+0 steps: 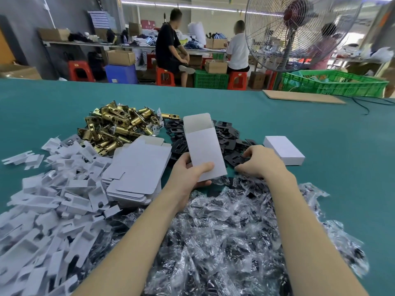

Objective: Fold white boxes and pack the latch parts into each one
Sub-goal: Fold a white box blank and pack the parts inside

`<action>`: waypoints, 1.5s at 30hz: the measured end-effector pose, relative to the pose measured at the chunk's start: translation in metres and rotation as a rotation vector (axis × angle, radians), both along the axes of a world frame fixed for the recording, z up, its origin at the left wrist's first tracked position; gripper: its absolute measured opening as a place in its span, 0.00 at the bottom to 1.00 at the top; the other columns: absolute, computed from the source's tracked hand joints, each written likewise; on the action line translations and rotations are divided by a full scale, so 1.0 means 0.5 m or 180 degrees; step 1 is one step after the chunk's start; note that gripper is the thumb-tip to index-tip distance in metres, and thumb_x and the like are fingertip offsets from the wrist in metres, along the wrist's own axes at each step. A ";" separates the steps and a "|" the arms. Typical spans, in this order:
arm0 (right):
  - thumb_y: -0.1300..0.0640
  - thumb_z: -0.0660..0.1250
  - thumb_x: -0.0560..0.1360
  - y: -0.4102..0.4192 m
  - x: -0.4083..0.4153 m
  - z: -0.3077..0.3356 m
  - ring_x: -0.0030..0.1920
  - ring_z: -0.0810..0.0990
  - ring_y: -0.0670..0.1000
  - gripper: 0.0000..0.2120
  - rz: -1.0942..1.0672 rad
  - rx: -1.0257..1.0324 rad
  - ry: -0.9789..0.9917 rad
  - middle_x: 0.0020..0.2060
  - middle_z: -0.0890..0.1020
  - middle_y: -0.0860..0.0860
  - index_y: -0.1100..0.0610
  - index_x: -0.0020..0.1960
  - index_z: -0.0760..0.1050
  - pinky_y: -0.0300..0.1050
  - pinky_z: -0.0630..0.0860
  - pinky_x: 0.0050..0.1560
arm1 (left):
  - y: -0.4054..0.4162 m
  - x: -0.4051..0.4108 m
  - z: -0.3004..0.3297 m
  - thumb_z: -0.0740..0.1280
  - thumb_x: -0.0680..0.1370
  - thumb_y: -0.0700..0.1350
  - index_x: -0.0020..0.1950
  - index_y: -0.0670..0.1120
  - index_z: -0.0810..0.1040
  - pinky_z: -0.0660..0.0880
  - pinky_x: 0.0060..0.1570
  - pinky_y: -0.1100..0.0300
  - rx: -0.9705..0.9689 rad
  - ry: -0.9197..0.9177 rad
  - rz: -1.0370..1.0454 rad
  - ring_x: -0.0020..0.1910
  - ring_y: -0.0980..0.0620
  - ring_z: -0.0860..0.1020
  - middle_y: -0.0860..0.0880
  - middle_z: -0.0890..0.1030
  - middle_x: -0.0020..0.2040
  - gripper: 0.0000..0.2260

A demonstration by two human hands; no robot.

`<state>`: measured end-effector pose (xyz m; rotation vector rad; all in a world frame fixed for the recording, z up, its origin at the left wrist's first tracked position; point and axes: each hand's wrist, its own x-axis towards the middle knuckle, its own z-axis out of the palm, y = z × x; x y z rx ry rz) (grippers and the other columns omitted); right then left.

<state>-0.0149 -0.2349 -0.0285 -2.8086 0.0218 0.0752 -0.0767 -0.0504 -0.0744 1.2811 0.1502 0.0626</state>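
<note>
My left hand (192,171) grips the lower end of a folded white box (204,146), whose top flap stands open toward the far side. My right hand (258,161) reaches into the pile of black strike plates (229,137) and pinches one black plate (240,160) at its fingertips. A heap of brass latch bolts (115,127) lies to the far left. A stack of flat white box blanks (136,169) sits left of my left hand. One closed white box (284,149) lies to the right.
White cardboard inserts (49,206) are heaped at the left, and clear bags with dark parts (224,236) cover the near table. Teal table cloth (331,129) shows at right. A standing fan (297,33), a green crate (333,83) and seated people are beyond the table.
</note>
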 end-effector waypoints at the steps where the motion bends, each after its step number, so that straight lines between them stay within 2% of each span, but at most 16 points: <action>1: 0.50 0.75 0.73 -0.002 0.000 -0.003 0.50 0.77 0.54 0.21 -0.0016 0.0027 -0.0002 0.53 0.82 0.51 0.54 0.63 0.78 0.46 0.74 0.47 | 0.000 0.001 -0.001 0.74 0.76 0.37 0.64 0.50 0.74 0.80 0.37 0.61 0.0028 -0.0030 -0.0014 0.48 0.51 0.84 0.48 0.83 0.57 0.19; 3: 0.51 0.76 0.72 -0.006 0.001 -0.004 0.51 0.79 0.55 0.21 -0.0039 0.0110 -0.0045 0.54 0.83 0.51 0.55 0.62 0.79 0.46 0.76 0.49 | 0.000 0.002 -0.004 0.74 0.76 0.37 0.62 0.53 0.74 0.80 0.38 0.60 0.0083 -0.0072 -0.0053 0.50 0.50 0.84 0.49 0.84 0.56 0.20; 7: 0.53 0.75 0.75 -0.018 0.010 -0.001 0.45 0.81 0.50 0.07 -0.0032 0.0767 -0.0216 0.47 0.84 0.49 0.50 0.53 0.83 0.45 0.79 0.49 | 0.001 0.002 -0.008 0.75 0.75 0.37 0.60 0.55 0.75 0.81 0.39 0.59 0.0139 -0.0109 -0.0127 0.50 0.50 0.85 0.51 0.85 0.55 0.20; 9: 0.52 0.73 0.77 -0.026 0.010 0.007 0.41 0.83 0.48 0.04 -0.0091 0.1489 -0.0196 0.47 0.84 0.48 0.51 0.50 0.82 0.44 0.80 0.46 | 0.002 0.003 -0.009 0.75 0.75 0.37 0.61 0.54 0.74 0.81 0.39 0.59 0.0122 -0.0106 -0.0130 0.50 0.50 0.85 0.50 0.84 0.56 0.20; 11: 0.53 0.71 0.79 -0.035 0.007 0.019 0.37 0.85 0.46 0.07 -0.0185 0.2396 0.0039 0.49 0.85 0.50 0.55 0.55 0.80 0.39 0.79 0.38 | 0.003 0.003 -0.009 0.75 0.75 0.37 0.62 0.54 0.74 0.81 0.39 0.59 0.0107 -0.0103 -0.0132 0.49 0.51 0.85 0.50 0.84 0.56 0.20; 15: 0.57 0.71 0.79 -0.046 -0.001 0.041 0.46 0.84 0.49 0.03 -0.0151 0.3374 0.0043 0.49 0.86 0.53 0.56 0.51 0.79 0.41 0.77 0.45 | 0.003 0.003 -0.009 0.75 0.75 0.37 0.62 0.53 0.75 0.81 0.39 0.59 0.0149 -0.0098 -0.0152 0.49 0.51 0.85 0.50 0.84 0.56 0.20; 16: 0.60 0.71 0.79 -0.045 -0.004 0.047 0.44 0.83 0.49 0.04 -0.0093 0.3712 0.0013 0.48 0.86 0.53 0.57 0.53 0.78 0.41 0.77 0.45 | 0.003 0.002 -0.009 0.75 0.75 0.37 0.64 0.52 0.74 0.81 0.39 0.59 0.0162 -0.0095 -0.0159 0.50 0.50 0.85 0.49 0.84 0.56 0.21; 19: 0.67 0.71 0.77 -0.039 -0.017 0.067 0.40 0.84 0.49 0.18 0.0193 0.4836 -0.0090 0.44 0.87 0.54 0.55 0.64 0.73 0.39 0.79 0.41 | 0.003 0.002 -0.009 0.75 0.76 0.37 0.65 0.51 0.74 0.80 0.38 0.59 0.0198 -0.0113 -0.0195 0.51 0.48 0.85 0.48 0.84 0.57 0.21; 21: 0.69 0.71 0.76 -0.033 -0.027 0.083 0.42 0.86 0.52 0.24 0.0516 0.5119 -0.0163 0.42 0.87 0.54 0.53 0.68 0.72 0.38 0.81 0.44 | 0.003 0.000 -0.009 0.74 0.76 0.36 0.61 0.53 0.75 0.80 0.38 0.59 0.0238 -0.0146 -0.0233 0.50 0.48 0.85 0.48 0.84 0.56 0.19; 24: 0.68 0.70 0.78 -0.011 -0.041 0.105 0.45 0.87 0.55 0.18 0.0706 0.4931 -0.0329 0.45 0.86 0.56 0.53 0.64 0.75 0.39 0.82 0.45 | 0.002 -0.002 -0.009 0.74 0.75 0.36 0.60 0.53 0.75 0.80 0.39 0.59 0.0315 -0.0180 -0.0314 0.49 0.50 0.85 0.49 0.85 0.55 0.19; 28: 0.55 0.68 0.82 0.019 -0.051 0.124 0.41 0.88 0.51 0.03 0.0684 0.3841 -0.0731 0.43 0.88 0.51 0.48 0.54 0.76 0.37 0.79 0.35 | 0.001 -0.007 -0.006 0.75 0.75 0.36 0.66 0.49 0.74 0.81 0.40 0.58 0.0442 -0.0208 -0.0434 0.50 0.49 0.85 0.46 0.84 0.57 0.22; 30: 0.55 0.68 0.82 0.029 -0.050 0.126 0.40 0.88 0.51 0.03 0.0830 0.3387 -0.0907 0.44 0.88 0.51 0.48 0.50 0.78 0.40 0.81 0.37 | 0.000 -0.010 -0.005 0.75 0.75 0.36 0.66 0.47 0.73 0.81 0.41 0.58 0.0510 -0.0247 -0.0460 0.51 0.48 0.85 0.46 0.84 0.57 0.22; 33: 0.56 0.71 0.79 0.046 -0.047 0.125 0.42 0.87 0.49 0.04 0.1007 0.2815 -0.1300 0.48 0.86 0.47 0.47 0.47 0.81 0.46 0.83 0.47 | 0.000 -0.013 -0.002 0.75 0.74 0.36 0.66 0.47 0.73 0.82 0.42 0.56 0.0546 -0.0262 -0.0495 0.53 0.46 0.84 0.45 0.84 0.58 0.23; 36: 0.55 0.72 0.78 0.059 -0.046 0.118 0.47 0.84 0.40 0.04 0.1139 0.2223 -0.1690 0.43 0.85 0.41 0.46 0.48 0.82 0.37 0.77 0.50 | 0.000 -0.018 0.003 0.78 0.73 0.36 0.67 0.47 0.73 0.82 0.44 0.54 0.0536 -0.0296 -0.0563 0.55 0.44 0.84 0.43 0.83 0.59 0.26; 39: 0.55 0.72 0.78 0.065 -0.048 0.108 0.49 0.83 0.41 0.04 0.1150 0.1915 -0.1641 0.42 0.85 0.42 0.47 0.50 0.81 0.36 0.74 0.47 | -0.001 -0.023 0.008 0.79 0.67 0.40 0.68 0.46 0.73 0.82 0.45 0.52 0.0502 -0.0294 -0.0589 0.57 0.43 0.83 0.43 0.83 0.59 0.31; 45: 0.57 0.70 0.78 0.061 -0.051 0.115 0.42 0.83 0.45 0.04 0.1224 0.1919 -0.1291 0.41 0.87 0.44 0.49 0.49 0.82 0.32 0.76 0.46 | -0.002 -0.024 0.010 0.79 0.68 0.38 0.69 0.47 0.73 0.82 0.45 0.52 0.0480 -0.0253 -0.0588 0.57 0.43 0.83 0.43 0.83 0.59 0.31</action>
